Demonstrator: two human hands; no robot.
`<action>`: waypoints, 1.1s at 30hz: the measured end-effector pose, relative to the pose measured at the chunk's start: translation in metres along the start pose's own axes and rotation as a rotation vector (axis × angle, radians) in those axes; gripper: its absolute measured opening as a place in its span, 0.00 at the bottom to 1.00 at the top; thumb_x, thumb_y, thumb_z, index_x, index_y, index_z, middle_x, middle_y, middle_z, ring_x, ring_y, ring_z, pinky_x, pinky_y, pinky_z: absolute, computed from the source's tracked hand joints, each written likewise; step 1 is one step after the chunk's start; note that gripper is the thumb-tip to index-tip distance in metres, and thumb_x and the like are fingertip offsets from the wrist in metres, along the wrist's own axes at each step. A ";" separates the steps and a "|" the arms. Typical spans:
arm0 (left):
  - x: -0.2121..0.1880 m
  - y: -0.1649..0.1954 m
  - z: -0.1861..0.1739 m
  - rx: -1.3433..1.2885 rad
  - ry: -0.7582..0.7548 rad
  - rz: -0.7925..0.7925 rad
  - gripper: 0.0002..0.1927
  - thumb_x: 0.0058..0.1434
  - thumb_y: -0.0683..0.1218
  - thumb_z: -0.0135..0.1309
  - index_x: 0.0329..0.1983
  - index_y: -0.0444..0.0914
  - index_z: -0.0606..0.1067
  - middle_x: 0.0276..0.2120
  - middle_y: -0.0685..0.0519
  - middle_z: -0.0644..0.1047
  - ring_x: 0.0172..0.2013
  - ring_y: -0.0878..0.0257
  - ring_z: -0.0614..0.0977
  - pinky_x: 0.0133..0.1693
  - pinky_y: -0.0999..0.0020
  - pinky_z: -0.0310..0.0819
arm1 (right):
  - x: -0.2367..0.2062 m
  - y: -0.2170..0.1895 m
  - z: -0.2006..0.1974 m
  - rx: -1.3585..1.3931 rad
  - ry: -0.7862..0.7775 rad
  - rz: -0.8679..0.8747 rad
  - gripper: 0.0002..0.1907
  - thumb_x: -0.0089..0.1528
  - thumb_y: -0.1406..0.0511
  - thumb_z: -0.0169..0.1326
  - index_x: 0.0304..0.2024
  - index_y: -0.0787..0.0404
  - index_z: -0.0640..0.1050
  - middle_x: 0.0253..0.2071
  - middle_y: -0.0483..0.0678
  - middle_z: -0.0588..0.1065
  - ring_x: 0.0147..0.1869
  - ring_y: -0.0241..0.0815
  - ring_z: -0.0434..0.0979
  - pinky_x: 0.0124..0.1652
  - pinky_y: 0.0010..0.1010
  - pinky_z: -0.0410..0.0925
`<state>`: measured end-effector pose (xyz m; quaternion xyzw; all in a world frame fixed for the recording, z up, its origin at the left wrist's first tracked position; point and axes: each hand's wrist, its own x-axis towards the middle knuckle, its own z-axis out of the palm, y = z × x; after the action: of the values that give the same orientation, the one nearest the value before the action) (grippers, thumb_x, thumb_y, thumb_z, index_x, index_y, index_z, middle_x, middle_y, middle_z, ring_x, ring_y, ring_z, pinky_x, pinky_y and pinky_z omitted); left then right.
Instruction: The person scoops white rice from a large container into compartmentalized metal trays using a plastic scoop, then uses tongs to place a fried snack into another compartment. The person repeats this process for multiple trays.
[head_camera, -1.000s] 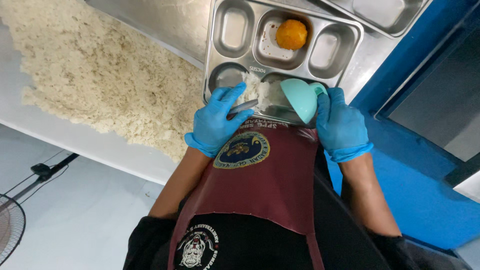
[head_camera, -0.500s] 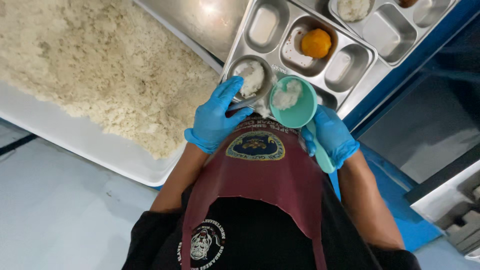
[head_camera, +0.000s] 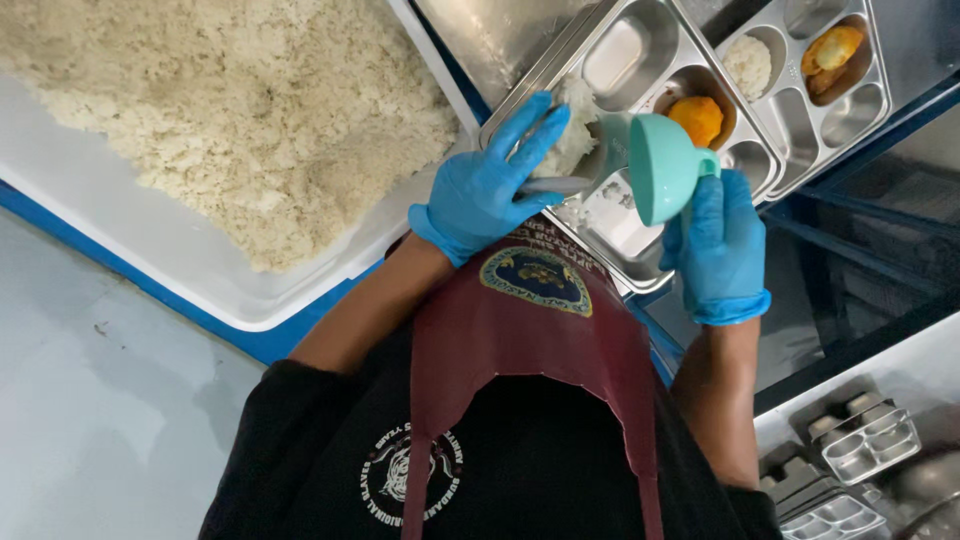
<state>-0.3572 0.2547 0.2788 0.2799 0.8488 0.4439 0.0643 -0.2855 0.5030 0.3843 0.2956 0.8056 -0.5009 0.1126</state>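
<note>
The right hand (head_camera: 718, 245), gloved blue, holds a teal bowl (head_camera: 660, 165) tipped on its side above a steel compartment tray (head_camera: 640, 225). Just beside that grip, the left hand (head_camera: 490, 185) presses a rice mound (head_camera: 575, 135) in the tray. Beyond the left hand lies a white tub of rice (head_camera: 220, 130).

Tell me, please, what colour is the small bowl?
Mint green bowl, clearest in the head view.
</note>
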 end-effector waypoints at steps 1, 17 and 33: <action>0.005 -0.002 -0.002 -0.021 0.003 0.026 0.45 0.59 0.57 0.69 0.76 0.49 0.60 0.73 0.51 0.63 0.40 0.53 0.84 0.37 0.63 0.80 | -0.002 0.008 -0.006 0.102 -0.027 0.021 0.15 0.78 0.56 0.41 0.48 0.61 0.70 0.27 0.45 0.71 0.25 0.33 0.68 0.23 0.26 0.64; 0.023 -0.012 -0.023 0.013 -0.109 0.196 0.24 0.67 0.47 0.62 0.66 0.46 0.72 0.66 0.58 0.69 0.38 0.61 0.86 0.38 0.66 0.81 | -0.035 0.111 -0.020 0.353 -0.003 -0.040 0.14 0.77 0.59 0.43 0.58 0.61 0.70 0.36 0.44 0.72 0.34 0.32 0.69 0.34 0.25 0.66; 0.021 0.019 -0.024 0.061 -0.239 0.206 0.32 0.59 0.56 0.66 0.66 0.53 0.70 0.63 0.52 0.75 0.31 0.61 0.86 0.35 0.67 0.81 | -0.042 0.154 -0.028 0.598 0.034 -0.028 0.16 0.78 0.59 0.40 0.59 0.62 0.69 0.37 0.47 0.72 0.33 0.35 0.69 0.36 0.26 0.67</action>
<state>-0.3754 0.2574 0.3105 0.4183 0.8149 0.3858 0.1103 -0.1582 0.5617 0.3035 0.3130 0.6279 -0.7125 0.0002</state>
